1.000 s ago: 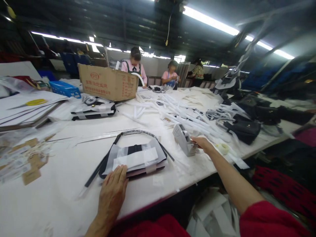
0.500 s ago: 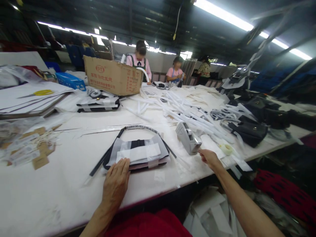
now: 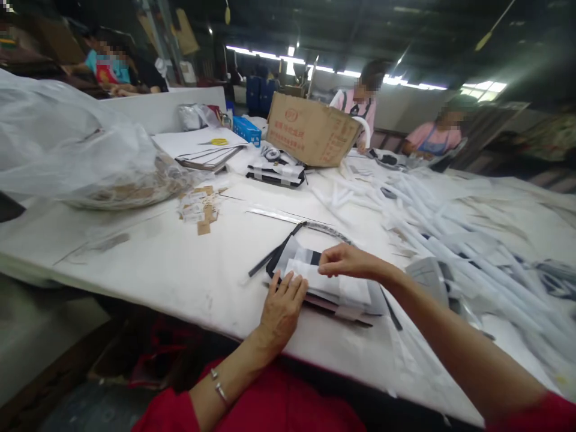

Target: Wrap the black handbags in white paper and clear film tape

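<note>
A dark handbag (image 3: 293, 245) lies on the table, wrapped in grey and white sheets with strips of clear tape over them. Its wrapped strap (image 3: 330, 229) arches out behind. My left hand (image 3: 282, 306) rests on the bag's near left side, its fingers outstretched on the white sheet (image 3: 351, 285). Over the middle of the bag is my right hand (image 3: 339, 261), thumb and fingers pinched together. A piece of tape seems to be in the pinch, but it hardly shows. To the right, a grey tape dispenser (image 3: 427, 277) stands partly behind my right forearm.
White strips (image 3: 432, 222) are heaped on the right. At the back stand a cardboard box (image 3: 310, 129) and another wrapped bag (image 3: 276, 174). Paper tags (image 3: 202, 210), a large plastic bag (image 3: 67, 144) and yellow scissors (image 3: 219, 142) lie on the left. Co-workers sit beyond the table.
My right hand has left the tape dispenser and come over the bag. My left hand stays on the bag. The view has turned to the left.
</note>
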The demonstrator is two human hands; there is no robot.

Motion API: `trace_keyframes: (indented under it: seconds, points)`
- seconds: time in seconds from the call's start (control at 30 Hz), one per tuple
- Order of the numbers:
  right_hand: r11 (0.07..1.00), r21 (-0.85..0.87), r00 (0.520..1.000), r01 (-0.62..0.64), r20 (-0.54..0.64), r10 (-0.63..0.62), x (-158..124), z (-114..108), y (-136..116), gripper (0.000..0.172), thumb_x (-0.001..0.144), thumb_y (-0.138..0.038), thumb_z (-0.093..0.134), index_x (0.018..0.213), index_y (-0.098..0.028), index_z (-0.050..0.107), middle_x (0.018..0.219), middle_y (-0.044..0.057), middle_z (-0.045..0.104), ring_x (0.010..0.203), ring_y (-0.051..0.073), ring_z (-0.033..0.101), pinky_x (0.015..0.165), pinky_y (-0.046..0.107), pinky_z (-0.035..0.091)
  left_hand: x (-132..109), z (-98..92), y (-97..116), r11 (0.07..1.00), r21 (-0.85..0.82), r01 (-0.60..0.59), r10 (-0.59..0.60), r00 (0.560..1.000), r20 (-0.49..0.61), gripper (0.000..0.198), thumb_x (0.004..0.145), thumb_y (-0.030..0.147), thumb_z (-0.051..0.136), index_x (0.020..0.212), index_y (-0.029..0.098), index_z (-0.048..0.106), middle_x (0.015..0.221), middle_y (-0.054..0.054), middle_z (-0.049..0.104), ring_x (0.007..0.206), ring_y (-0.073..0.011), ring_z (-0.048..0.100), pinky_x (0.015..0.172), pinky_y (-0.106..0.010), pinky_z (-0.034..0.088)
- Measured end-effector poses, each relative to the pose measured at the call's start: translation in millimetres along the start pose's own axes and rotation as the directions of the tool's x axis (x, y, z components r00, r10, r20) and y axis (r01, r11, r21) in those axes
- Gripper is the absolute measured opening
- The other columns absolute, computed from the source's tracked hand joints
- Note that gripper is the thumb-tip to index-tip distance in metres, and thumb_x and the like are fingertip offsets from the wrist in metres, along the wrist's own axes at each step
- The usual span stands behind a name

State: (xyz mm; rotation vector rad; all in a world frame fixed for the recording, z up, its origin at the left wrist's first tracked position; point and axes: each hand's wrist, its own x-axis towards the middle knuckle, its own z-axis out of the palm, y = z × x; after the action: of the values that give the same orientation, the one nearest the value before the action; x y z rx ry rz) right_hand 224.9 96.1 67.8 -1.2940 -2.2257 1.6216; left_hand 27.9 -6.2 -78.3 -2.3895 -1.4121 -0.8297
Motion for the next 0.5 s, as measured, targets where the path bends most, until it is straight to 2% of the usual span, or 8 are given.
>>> trace_keyframes:
  seconds: [0.07,0.17,0.23,0.3,0.4,0.5]
  points:
    - [0.993,-0.119,0.987,-0.013,0.159,0.032,45,2,-5,0.028,0.073,-0.043,0.071,0.073,-0.016,0.067,0.063,-0.002,0.061,0.061,0.011,0.051,0.057,0.021,0.038,-1,-0.2,1,1.0,-0.001,0.01,-0.01,1.0,0.001,0.04,0.094,0.014,0.043,0.131,0.02,0.055,0.129,-0.007,0.064,0.127,-0.0247,0.051,0.118,-0.052,0.024]
    - [0.921,-0.385,0.951,-0.048,0.264,0.16,90,6,-9,0.02,0.07,-0.036,0.071,0.072,-0.016,0.069,0.062,-0.002,0.061,0.061,0.011,0.053,0.055,0.021,0.037,-2,1.0,0,1.0,-0.003,0.026,-0.026,1.0,-0.004,0.039,0.094,0.015,0.043,0.131,0.021,0.056,0.129,-0.007,0.064,0.128,-0.0244,0.05,0.119,-0.055,0.02]
    - [0.803,-0.595,0.932,-0.034,0.271,0.24,106,11,-17,0.018,0.069,-0.034,0.071,0.072,-0.016,0.07,0.063,-0.001,0.063,0.06,0.013,0.055,0.055,0.023,0.037,-2,2.3,0,1.0,0.0,0.029,-0.029,0.999,-0.015,0.039,0.094,0.016,0.044,0.13,0.021,0.056,0.129,-0.007,0.064,0.129,-0.0244,0.05,0.12,-0.057,0.019]
    - [0.666,-0.746,0.93,0.009,0.252,0.269,114,15,-25,0.021,0.067,-0.036,0.073,0.07,-0.016,0.071,0.063,0.001,0.065,0.059,0.015,0.057,0.056,0.025,0.037,-3,3.3,-1,1.0,-0.003,0.028,-0.028,0.999,-0.029,0.038,0.094,0.017,0.045,0.13,0.021,0.057,0.128,-0.008,0.064,0.129,-0.0249,0.05,0.12,-0.058,0.018]
    - [0.56,-0.826,0.944,0.071,0.237,0.229,122,19,-29,0.028,0.064,-0.044,0.078,0.067,-0.017,0.071,0.062,0.003,0.065,0.063,0.02,0.06,0.06,0.028,0.037,-2,3.1,-1,0.999,-0.035,0.031,-0.032,0.999,-0.028,0.038,0.094,0.018,0.045,0.13,0.021,0.057,0.128,-0.008,0.064,0.129,-0.025,0.05,0.121,-0.058,0.016]
    - [0.462,-0.865,0.961,0.198,0.265,0.085,128,15,-15,0.038,0.068,-0.055,0.076,0.064,-0.018,0.069,0.063,0.004,0.065,0.068,0.02,0.06,0.066,0.029,0.036,0,1.8,-1,0.996,-0.077,0.043,-0.044,0.999,-0.011,0.038,0.095,0.017,0.043,0.131,0.021,0.056,0.129,-0.008,0.065,0.13,-0.0249,0.05,0.121,-0.058,0.012]
